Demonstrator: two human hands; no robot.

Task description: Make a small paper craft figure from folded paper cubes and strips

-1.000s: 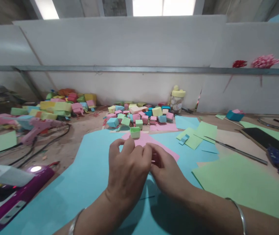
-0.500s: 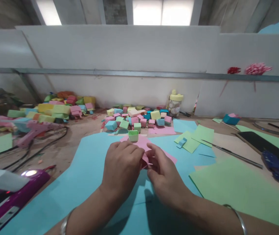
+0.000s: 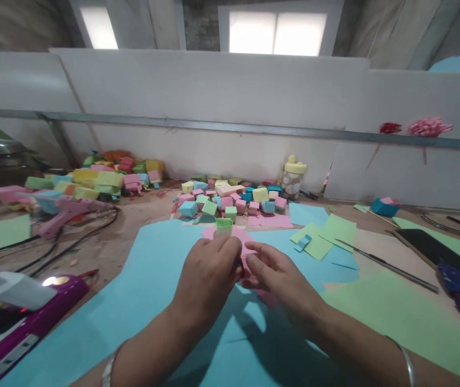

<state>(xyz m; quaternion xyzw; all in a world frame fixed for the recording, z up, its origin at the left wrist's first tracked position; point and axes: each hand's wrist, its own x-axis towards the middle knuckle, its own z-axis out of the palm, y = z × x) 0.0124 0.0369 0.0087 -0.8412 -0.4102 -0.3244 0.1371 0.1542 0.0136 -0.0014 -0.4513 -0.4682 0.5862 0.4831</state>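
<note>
My left hand (image 3: 209, 271) is closed, its fingertips pinching a small piece of pink paper (image 3: 247, 263). A small dark spot shows at those fingertips, too little to name. Facing it, my right hand (image 3: 276, 271) has its fingers curled round the other side of the same paper, part of which hangs below the fingers. How the paper is folded is mostly hidden by the hands. Just beyond them stands a small open light-green paper box (image 3: 224, 227), by a flat pink sheet (image 3: 209, 233). Under both hands lies a large blue sheet (image 3: 161, 274).
Many small coloured paper boxes (image 3: 230, 204) are heaped behind, with another pile (image 3: 105, 180) at left. A pink glue gun (image 3: 66, 212) and a purple power strip (image 3: 32, 328) lie left. At right are green sheets (image 3: 395, 317), tweezers (image 3: 391, 264), a phone (image 3: 435, 250) and a jar (image 3: 293, 177).
The view has shifted slightly, so the scene sits lower and further right. My hands have turned the pink paper, and a part of it now shows below my right hand.
</note>
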